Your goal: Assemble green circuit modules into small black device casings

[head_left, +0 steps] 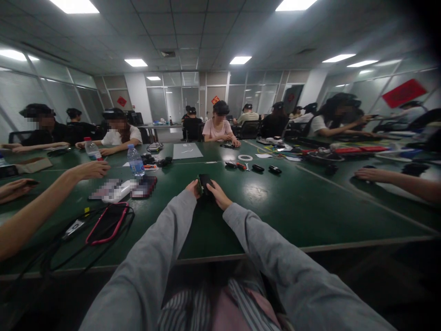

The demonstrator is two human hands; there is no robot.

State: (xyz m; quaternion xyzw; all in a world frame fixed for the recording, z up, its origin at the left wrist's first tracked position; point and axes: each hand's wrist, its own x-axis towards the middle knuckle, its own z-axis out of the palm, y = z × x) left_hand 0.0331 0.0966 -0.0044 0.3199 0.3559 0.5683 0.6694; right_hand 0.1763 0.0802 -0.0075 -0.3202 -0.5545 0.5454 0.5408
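Between my two hands, just over the green tabletop, is a small black box-like device [206, 182] with a green, circuit-board-like face on its left side. Fingers of my left hand [192, 187] are closed on its left edge. My right hand [219, 195] grips the right side, its thumb lying along the black part. I cannot tell whether the green and black parts are joined. Beyond the hands lie a black oblong piece [258, 168], a similar black piece [274, 169] and an orange-handled tool [240, 165].
A white tape ring [245, 157] lies farther back. On the left are a water bottle [135, 161], a pink-rimmed phone [107, 223] with black cables, and another person's arm [44, 202] reaching over the table [296, 216]. Another person's hand [368, 174] rests at the right.
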